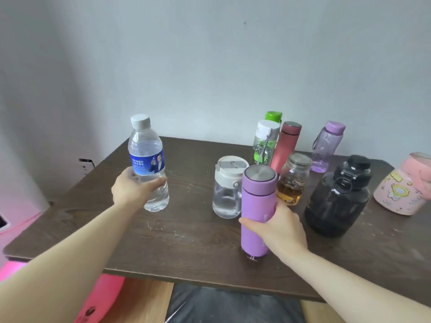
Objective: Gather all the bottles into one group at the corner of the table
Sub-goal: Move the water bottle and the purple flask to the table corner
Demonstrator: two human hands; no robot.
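Observation:
My left hand point(133, 190) grips a clear water bottle point(147, 159) with a blue label and white cap, upright at the table's left middle. My right hand point(279, 226) is wrapped around a tall purple flask point(255, 201) near the front edge. Behind the flask stand a clear white-lidded bottle point(227, 187), a glass jar of amber liquid point(292, 181), a pink flask point(285, 145), a green-capped clear bottle point(265, 141) and a purple translucent bottle point(326, 145). A large dark jug point(335, 197) and a pink cartoon bottle point(403, 190) stand to the right.
The dark wooden table point(186, 229) has its far edge against a grey wall. Its left corner lies behind the water bottle. A pink object point(102, 297) and a dark seat point(233, 306) sit below the front edge.

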